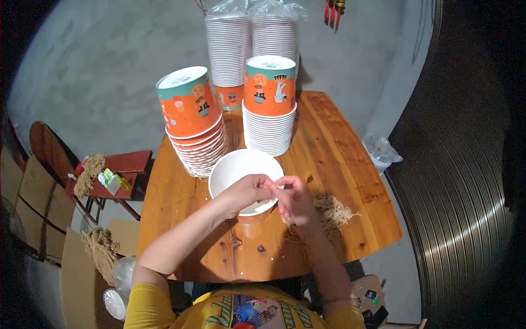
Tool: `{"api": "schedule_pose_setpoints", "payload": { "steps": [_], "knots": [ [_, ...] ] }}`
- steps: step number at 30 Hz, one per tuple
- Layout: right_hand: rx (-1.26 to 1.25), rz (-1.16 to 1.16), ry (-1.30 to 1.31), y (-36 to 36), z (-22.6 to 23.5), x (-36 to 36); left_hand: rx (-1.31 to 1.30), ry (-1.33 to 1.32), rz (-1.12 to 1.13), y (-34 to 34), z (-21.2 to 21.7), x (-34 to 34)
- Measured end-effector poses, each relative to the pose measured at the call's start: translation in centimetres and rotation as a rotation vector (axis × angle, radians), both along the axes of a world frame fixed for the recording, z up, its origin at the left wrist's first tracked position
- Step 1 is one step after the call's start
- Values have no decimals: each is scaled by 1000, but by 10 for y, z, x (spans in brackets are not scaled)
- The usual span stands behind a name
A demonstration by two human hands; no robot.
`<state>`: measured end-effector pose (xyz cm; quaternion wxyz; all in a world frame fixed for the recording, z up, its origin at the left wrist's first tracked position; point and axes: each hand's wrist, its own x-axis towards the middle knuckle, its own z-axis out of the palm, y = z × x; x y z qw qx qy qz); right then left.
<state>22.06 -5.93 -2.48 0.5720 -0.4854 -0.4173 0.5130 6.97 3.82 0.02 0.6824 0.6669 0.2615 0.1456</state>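
A white-lined paper bucket [224, 167] stands near the middle of the wooden table, its mouth facing up. Over its right rim my left hand [251, 193] and my right hand [296, 204] meet, fingertips pinched close together. Whatever lies between the fingers is too small to make out. Beneath my right forearm and just right of it rests a bundle of tan strings [334, 213]. Behind the bucket are two stacks of upright paper buckets, the left stack [198, 149] and the right stack [267, 131], each topped by an upturned orange and green bucket.
Bagged tall stacks of white-rimmed buckets [227, 49] stand at the table's far edge. On the left, a red bench [129, 164] carries more tan strings [90, 172] and a green package. A clear bag [379, 151] sits beyond the table's right edge, near a ribbed metal shutter [455, 181].
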Motion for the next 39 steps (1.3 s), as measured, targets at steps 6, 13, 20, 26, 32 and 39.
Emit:
{"api": "schedule_pose_setpoints", "payload": {
  "steps": [6, 13, 20, 26, 32, 39],
  "knots": [
    [264, -58, -776, -30, 39, 18, -13, -66, 42, -1, 8, 5],
    [272, 144, -1280, -35, 75, 23, -19, -50, -63, -2, 1, 11],
    [413, 168, -1156, -20, 90, 18, 194, -1, -105, -4, -5, 13],
    [374, 84, -726, -10, 52, 36, 53, 64, -131, -11, 12, 11],
    [244, -85, -699, -7, 30, 36, -21, -9, -153, -10, 6, 12],
    [240, -127, -528, -28, 8, 48, -67, 7, -107, -14, 9, 15]
  ]
}}
